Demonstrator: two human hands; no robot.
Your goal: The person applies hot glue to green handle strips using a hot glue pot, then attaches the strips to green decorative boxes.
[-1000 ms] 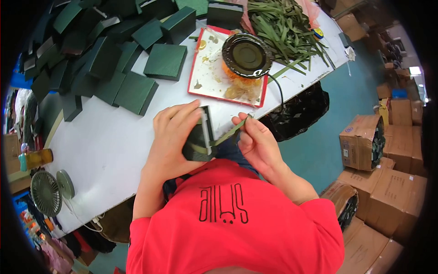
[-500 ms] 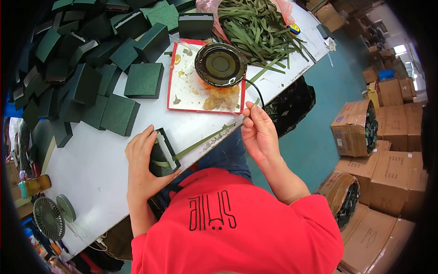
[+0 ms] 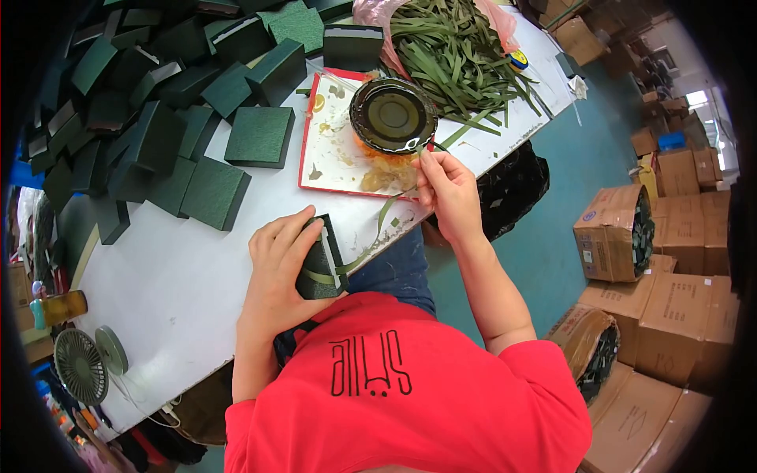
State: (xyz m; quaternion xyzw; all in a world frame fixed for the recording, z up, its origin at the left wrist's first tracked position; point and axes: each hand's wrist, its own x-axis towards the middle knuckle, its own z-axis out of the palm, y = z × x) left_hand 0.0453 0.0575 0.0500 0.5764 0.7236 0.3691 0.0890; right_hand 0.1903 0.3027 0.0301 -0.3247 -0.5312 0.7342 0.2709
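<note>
left hand (image 3: 276, 266) half-curled, thumb and fingers gripping small dark green rectangular box (image 3: 315, 264) at edge of white tabletop (image 3: 193, 296). flat olive-green ribbon (image 3: 383, 214) runs slack from box to right hand (image 3: 451, 189), thumb and fingertips pinched on it, near rim of round black dish (image 3: 394, 116); whether ribbon touches dish, cannot tell.

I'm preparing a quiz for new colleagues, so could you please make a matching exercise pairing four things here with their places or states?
Things:
1. Left hand
2. Round black dish
3. Right hand
4. Fan

Places or states:
A. Over the red-rimmed tray
B. At the picture's lower left
C. Holding a green box
D. Pinching a green ribbon

Pairs: 1-C, 2-A, 3-D, 4-B
</note>
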